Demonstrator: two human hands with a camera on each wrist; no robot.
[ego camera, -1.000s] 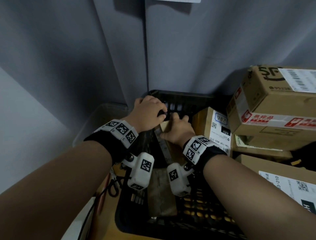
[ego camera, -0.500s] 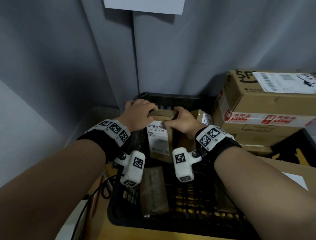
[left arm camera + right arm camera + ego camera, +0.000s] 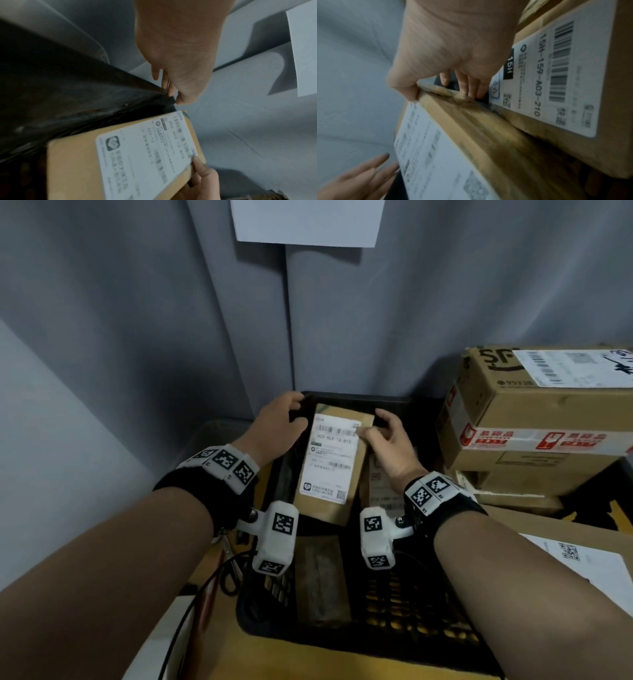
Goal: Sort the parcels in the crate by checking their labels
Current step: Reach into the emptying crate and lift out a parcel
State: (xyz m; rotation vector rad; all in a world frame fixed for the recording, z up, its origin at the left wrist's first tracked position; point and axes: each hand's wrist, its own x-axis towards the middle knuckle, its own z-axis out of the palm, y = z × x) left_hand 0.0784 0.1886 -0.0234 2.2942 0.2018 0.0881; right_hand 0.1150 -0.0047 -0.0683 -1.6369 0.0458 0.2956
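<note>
A flat brown parcel with a white label stands upright over the black crate, label facing me. My right hand pinches its top right corner, thumb on the label, fingers behind. My left hand is off the parcel, with its fingers straight by the crate's back-left corner. The left wrist view shows the left hand at the crate rim and the parcel below. In the right wrist view the right hand grips the parcel's edge.
Inside the crate lie a brown packet and a box labelled 15H-159-A03-210. Stacked cardboard boxes stand to the right, another labelled box nearer. A clear bin sits left, scissors below it. A grey wall rises behind.
The parcel came up out of the crate and now stands higher with its label towards me. My left hand let go of it and moved to the crate's corner.
</note>
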